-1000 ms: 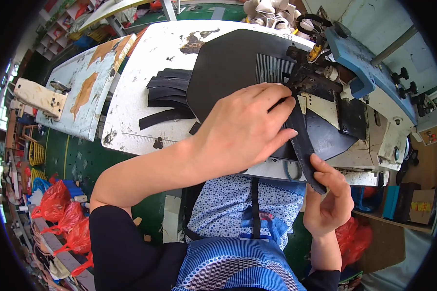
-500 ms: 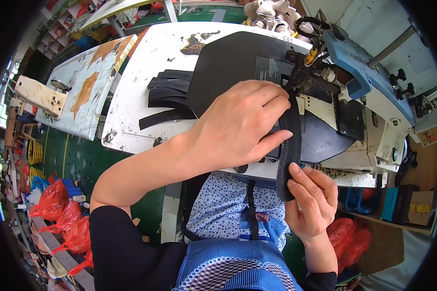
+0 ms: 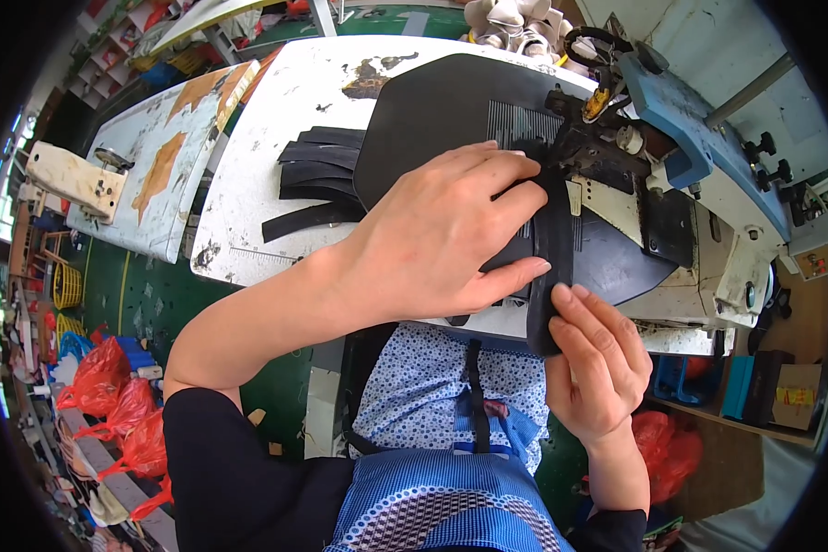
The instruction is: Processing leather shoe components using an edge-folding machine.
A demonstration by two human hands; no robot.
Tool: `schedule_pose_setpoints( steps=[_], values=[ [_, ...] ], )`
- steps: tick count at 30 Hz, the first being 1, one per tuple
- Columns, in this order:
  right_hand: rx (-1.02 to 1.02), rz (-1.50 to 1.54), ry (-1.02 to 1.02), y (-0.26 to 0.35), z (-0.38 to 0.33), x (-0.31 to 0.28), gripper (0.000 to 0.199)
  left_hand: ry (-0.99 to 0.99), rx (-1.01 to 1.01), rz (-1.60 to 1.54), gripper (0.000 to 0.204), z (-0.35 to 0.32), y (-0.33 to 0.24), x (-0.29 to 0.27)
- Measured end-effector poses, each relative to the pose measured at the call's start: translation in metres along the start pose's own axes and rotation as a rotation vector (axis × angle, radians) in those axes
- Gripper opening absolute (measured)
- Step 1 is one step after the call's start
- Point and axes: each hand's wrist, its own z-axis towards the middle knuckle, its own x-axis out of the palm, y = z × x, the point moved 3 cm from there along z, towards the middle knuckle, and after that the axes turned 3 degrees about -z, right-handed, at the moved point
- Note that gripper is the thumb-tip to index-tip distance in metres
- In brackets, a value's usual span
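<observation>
You are feeding a black strap [image 3: 554,267] into the sewing machine [image 3: 653,156], so I think this is the sewing step, with the strap being lined up on the big black panel [image 3: 432,110].

Your left hand [image 3: 432,239] lies flat on the panel with its fingers spread out wide. The fingertips press the top part of the strap down, just beside the machine's needle part. Your right hand [image 3: 598,359] is below, at the edge of the white table [image 3: 276,101]. Its thumb and fingers pinch the lower end of the strap, which hangs a little over the table edge.

So the strap runs straight between your two hands, top end by the needle, bottom end in your right hand.

I think the next move needs care: keep the strap straight and flat on the panel, pull it gently tight, and keep your left fingertips away from the needle.

More black strips [image 3: 317,179] lie in a pile on the table, to the left of your left hand.
</observation>
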Motion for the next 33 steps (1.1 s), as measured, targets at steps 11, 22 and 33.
schedule_pose_setpoints(
  steps=[11, 22, 33],
  values=[
    [0.015, -0.011, 0.065, 0.001, 0.009, 0.005, 0.042, 0.005, 0.010, -0.020, 0.049, 0.001, 0.003, -0.003],
    [0.024, -0.049, 0.066, -0.005, 0.021, 0.016, 0.045, 0.024, -0.014, -0.055, 0.041, 0.006, 0.010, -0.004],
    [0.015, -0.056, 0.101, -0.011, 0.030, 0.027, 0.053, 0.013, 0.000, -0.067, 0.032, 0.012, 0.024, -0.003]
  ],
)
